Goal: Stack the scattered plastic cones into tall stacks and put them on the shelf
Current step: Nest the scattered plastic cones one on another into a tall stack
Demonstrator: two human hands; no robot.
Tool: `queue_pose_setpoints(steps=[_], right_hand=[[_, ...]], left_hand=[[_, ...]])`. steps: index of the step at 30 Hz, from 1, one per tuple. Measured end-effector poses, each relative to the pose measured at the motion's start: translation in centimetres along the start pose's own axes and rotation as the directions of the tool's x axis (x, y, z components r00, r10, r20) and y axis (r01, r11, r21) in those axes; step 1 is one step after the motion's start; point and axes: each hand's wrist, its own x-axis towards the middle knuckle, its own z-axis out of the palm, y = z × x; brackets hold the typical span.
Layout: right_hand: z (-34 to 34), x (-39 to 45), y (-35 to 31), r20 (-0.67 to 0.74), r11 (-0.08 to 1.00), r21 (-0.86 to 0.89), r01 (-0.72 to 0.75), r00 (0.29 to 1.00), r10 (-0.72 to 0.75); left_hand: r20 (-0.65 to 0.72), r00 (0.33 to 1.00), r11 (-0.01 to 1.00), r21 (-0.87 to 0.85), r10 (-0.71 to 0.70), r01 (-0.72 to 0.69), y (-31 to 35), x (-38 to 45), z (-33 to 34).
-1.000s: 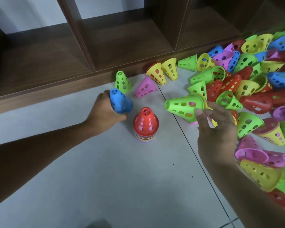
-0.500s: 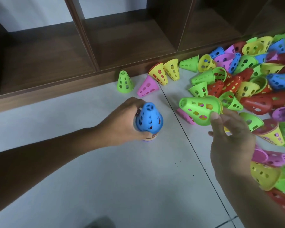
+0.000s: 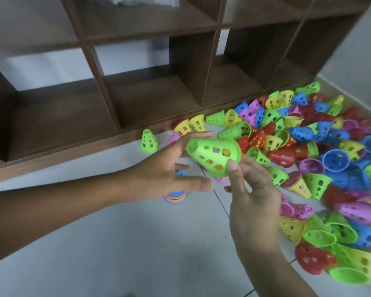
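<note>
Sideways, the green cone (image 3: pixel 214 156) lies with its narrow tip pointing left.

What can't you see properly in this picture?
- The stack of cones on the floor: the left hand covers most of it, so its height and cone count are hidden; only a bit of blue top and the bottom rims show.
- A pink cone by the shelf: mostly behind the left fingers.
- The cone pile: cut off by the right edge.
- A pale object on an upper shelf: cut off by the top edge, blurred.
</note>
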Motion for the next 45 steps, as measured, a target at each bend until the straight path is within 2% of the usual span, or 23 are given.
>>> queue_pose_setpoints(steps=[5, 9, 11, 15, 19, 22, 25, 28, 32, 35, 37, 45], right_hand=[[-0.5, -3.0, -6.9, 0.037, 0.993, 0.114, 0.024, 0.999, -0.028], [-2.4, -5.7, -12.0, 0.082, 0.965, 0.246, 0.086, 0.991, -0.110], [-4.1, -7.0, -14.0, 0.123, 0.959, 0.251, 0.135, 0.978, -0.170], [-6.8, -8.6, -15.3, 0.159, 0.965, 0.082, 0.250, 0.952, -0.260], [-8.2, -8.5, -15.5, 0.147, 0.930, -0.157, 0.331, 0.939, -0.310], [-8.1, -8.0, -14.7, 0.182, 0.934, -0.185, 0.305, 0.945, -0.273], [-7.2, -7.0, -11.4, 0.171, 0.964, -0.192, 0.187, 0.973, -0.154], [-6.3, -5.7, -7.6, 0.181, 0.972, -0.231, 0.040, 0.983, 0.003], [-5.8, -4.1, -3.9, 0.191, 0.968, -0.247, -0.038, 0.978, 0.087], [-5.5, -3.2, -2.8, 0.161, 0.950, -0.270, -0.159, 0.965, 0.207], [-5.3, -2.5, -2.1, 0.156, 0.940, -0.284, -0.191, 0.958, 0.242], [-4.6, 0.3, -1.8, 0.138, 0.898, -0.358, -0.254, 0.937, 0.320]], left_hand=[[-0.012, 1.000, 0.997, -0.077, 0.000, -0.001, 7.6, -1.3, -0.6], [-0.023, 0.999, 0.983, -0.180, -0.030, 0.025, 13.8, -3.3, -0.9], [-0.016, 0.998, 0.968, -0.246, -0.053, 0.047, 16.8, -4.6, -0.7], [0.027, 0.992, 0.937, -0.325, -0.124, 0.126, 21.0, -7.2, 0.3], [0.046, 0.979, 0.928, -0.313, -0.197, 0.202, 22.9, -9.2, 1.7], [-0.078, 0.974, 0.948, -0.257, -0.212, 0.186, 21.8, -9.4, 1.6], [-0.192, 0.956, 0.974, -0.068, -0.224, 0.215, 18.8, -9.0, 0.7], [-0.216, 0.934, 0.953, 0.044, -0.284, 0.300, 13.5, -8.1, -0.3], [-0.264, 0.908, 0.915, 0.153, -0.325, 0.372, 5.3, -6.0, -1.5], [-0.334, 0.896, 0.907, 0.199, -0.293, 0.371, 1.9, -3.9, -1.8], [-0.365, 0.895, 0.889, 0.274, -0.256, 0.366, 0.7, -2.2, -1.8], [-0.243, 0.925, 0.817, 0.439, -0.293, 0.374, -4.1, 2.4, -2.7]])
